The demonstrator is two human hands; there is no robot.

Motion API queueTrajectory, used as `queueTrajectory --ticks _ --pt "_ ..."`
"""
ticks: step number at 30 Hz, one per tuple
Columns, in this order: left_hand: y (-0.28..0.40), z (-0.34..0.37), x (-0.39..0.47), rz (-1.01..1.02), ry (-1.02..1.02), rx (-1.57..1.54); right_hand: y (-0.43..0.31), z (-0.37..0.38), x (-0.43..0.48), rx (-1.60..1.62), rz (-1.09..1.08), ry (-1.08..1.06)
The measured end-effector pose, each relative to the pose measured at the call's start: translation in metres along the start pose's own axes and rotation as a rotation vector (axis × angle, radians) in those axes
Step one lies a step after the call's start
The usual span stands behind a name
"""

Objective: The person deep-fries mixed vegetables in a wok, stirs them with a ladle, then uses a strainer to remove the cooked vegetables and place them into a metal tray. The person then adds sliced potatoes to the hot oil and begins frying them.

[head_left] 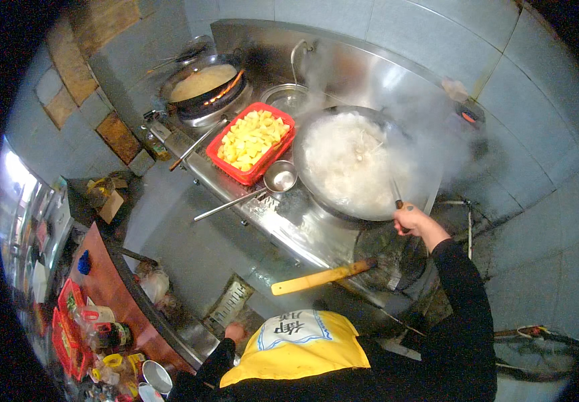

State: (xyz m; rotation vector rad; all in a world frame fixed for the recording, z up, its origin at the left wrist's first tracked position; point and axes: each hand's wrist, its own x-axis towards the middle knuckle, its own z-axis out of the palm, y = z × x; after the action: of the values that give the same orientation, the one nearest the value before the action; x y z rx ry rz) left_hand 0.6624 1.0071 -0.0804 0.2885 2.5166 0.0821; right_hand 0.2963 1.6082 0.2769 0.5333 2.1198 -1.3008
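Note:
My right hand (408,219) grips the dark handle of a metal cooking utensil (396,189). Its far end goes into a large wok (303,173) and is lost in steam. Pale, frothy contents (344,156) fill the wok. My left hand (234,331) hangs low beside the yellow apron (319,359), away from the stove; its fingers are too small and blurred to read. Left of the wok, a red plastic basket (252,177) holds cut yellow pieces, perhaps potato. A steel ladle (280,177) lies between basket and wok, its handle sticking out past the stove edge.
Flames lick a second wok (204,83) at the far left. A wooden paddle (319,276) juts over the front edge of the steel stove (289,226). Behind the basket is a round steel strainer (287,98). A brown counter (118,306) with bottles and red baskets stands left.

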Motion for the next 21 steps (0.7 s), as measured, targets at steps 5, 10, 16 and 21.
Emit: queueTrajectory --ticks 5,10,16,21 --pt "0.025 -0.015 -0.015 -0.207 -0.03 -0.086 -0.016 0.046 0.008 0.574 -0.005 -0.231" --pt "0.022 -0.006 -0.024 -0.169 0.017 -0.246 -0.031 0.064 0.013 1.097 0.106 -0.553" --pt "0.005 0.005 -0.019 0.009 0.1 -0.058 -0.041 0.025 -0.04 1.075 -0.006 -0.628" --pt "0.005 -0.01 -0.004 -0.008 0.012 0.006 -0.054 -0.011 -0.096 0.642 -0.182 -0.292"
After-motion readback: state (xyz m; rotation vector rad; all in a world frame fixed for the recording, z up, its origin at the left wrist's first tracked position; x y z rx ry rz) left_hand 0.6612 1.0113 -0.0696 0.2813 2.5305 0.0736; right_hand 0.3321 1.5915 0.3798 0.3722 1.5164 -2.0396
